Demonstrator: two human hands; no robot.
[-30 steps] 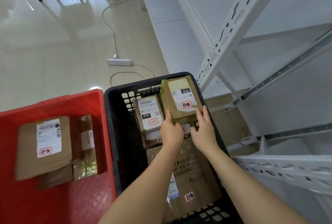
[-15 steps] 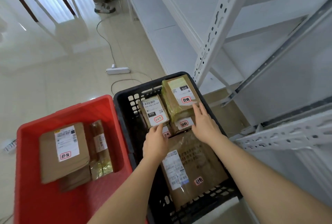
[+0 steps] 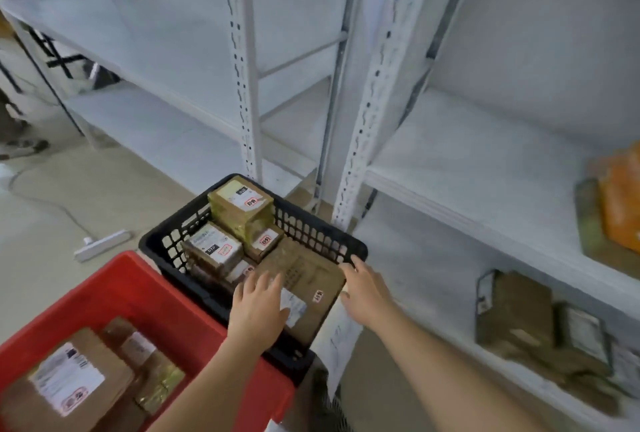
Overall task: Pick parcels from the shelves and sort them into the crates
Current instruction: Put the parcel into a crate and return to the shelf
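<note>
A black crate (image 3: pixel 322 234) on the floor holds several brown taped parcels; a thick one (image 3: pixel 239 211) stands at its far end and a large flat one (image 3: pixel 304 279) lies nearest me. My left hand (image 3: pixel 258 310) hovers over the crate's near left side, fingers spread, holding nothing. My right hand (image 3: pixel 365 289) is open at the crate's right rim, empty too. A red crate (image 3: pixel 145 296) to the left holds a flat cardboard parcel (image 3: pixel 69 383) and smaller ones. More brown parcels (image 3: pixel 519 317) lie on the low shelf at right.
White metal shelving (image 3: pixel 485 168) stands behind and to the right of the crates, its slotted uprights (image 3: pixel 360 154) close to the black crate. An orange packet (image 3: pixel 620 203) lies on the middle shelf at far right. A white power strip (image 3: pixel 104 244) and cable lie on the floor left.
Both hands have let go of the thick parcel, which now rests in the black crate, and drawn back toward me. The view has swung up and right toward the shelves.
</note>
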